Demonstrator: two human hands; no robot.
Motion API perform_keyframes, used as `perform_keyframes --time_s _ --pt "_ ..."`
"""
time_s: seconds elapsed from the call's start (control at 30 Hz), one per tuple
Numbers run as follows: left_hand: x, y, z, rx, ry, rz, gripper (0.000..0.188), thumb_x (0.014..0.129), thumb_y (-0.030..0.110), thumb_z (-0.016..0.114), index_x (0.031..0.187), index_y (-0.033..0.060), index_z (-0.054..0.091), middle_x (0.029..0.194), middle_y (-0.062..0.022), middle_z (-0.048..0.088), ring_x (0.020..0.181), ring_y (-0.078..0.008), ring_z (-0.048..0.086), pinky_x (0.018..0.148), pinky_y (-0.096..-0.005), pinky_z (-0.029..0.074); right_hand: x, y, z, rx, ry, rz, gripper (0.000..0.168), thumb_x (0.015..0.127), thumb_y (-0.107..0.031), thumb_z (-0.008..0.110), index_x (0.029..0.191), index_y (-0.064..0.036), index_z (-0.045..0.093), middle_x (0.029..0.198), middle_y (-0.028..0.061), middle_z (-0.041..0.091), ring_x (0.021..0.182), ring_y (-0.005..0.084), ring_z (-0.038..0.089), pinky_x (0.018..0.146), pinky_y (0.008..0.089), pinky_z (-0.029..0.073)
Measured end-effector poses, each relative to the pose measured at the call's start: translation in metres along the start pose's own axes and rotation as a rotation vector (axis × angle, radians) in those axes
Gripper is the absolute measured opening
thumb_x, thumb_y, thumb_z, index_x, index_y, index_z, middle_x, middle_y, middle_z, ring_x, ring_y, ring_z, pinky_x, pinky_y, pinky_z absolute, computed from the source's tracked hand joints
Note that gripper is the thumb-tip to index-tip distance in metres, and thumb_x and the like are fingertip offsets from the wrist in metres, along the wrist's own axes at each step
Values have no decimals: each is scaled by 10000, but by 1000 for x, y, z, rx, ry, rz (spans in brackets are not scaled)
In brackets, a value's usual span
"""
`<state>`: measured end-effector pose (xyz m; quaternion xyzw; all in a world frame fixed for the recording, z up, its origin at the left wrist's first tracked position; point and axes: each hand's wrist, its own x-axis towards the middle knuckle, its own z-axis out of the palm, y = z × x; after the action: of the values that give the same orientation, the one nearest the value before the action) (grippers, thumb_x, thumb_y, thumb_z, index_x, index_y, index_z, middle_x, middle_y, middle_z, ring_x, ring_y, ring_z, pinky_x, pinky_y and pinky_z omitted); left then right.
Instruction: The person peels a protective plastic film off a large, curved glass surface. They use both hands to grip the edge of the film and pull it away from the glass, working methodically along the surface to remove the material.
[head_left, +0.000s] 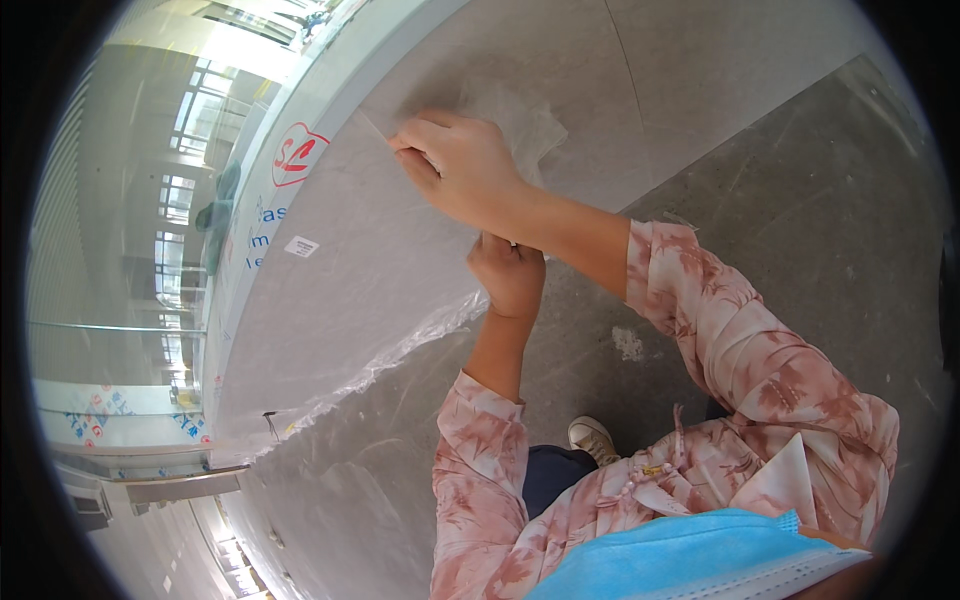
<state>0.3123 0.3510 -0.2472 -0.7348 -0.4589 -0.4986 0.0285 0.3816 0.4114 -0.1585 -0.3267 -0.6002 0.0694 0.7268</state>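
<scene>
A large smooth grey panel stands before me, its surface running from the lower left to the upper right. My right hand is close against the panel's upper part. Its fingertips are pinched together where a thin line, apparently a film edge, runs toward the panel's rim. Crumpled clear plastic film bunches behind that hand and passes behind the wrist. Just below, my left hand is curled into a fist, with a bit of film showing beside it. What lies inside the fist is hidden.
Loose clear film trails along the panel's lower edge. A small white label is stuck to the panel. Its pale side edge bears red and blue markings. Concrete floor extends below and right, with a pale patch near my shoe.
</scene>
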Motion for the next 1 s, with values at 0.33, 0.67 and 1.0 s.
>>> perform_keyframes --time_s 0.33,0.67,1.0 --pt "-2 13 -8 -39 -8 -47 186 838 24 592 683 34 489 566 -117 547 471 -287 523 456 -343 410 -27 18 -43 -167 79 -199 240 732 -40 662 956 -110 610 989 50 579 919 295 542 760 410 449" --pt "-1 19 -15 -182 -97 -276 277 966 190 510 754 15 544 594 -40 570 531 -99 530 508 -263 425 -28 49 -73 -227 -98 -20 232 641 57 575 841 -60 583 878 84 549 832 307 529 682 408 438" --pt "15 -3 -13 -759 -170 -756 323 996 365 438 934 65 541 896 -20 578 836 -106 562 669 -282 475 -82 17 -67 44 -279 152 144 680 56 550 772 -55 556 829 98 548 766 323 540 646 427 430"
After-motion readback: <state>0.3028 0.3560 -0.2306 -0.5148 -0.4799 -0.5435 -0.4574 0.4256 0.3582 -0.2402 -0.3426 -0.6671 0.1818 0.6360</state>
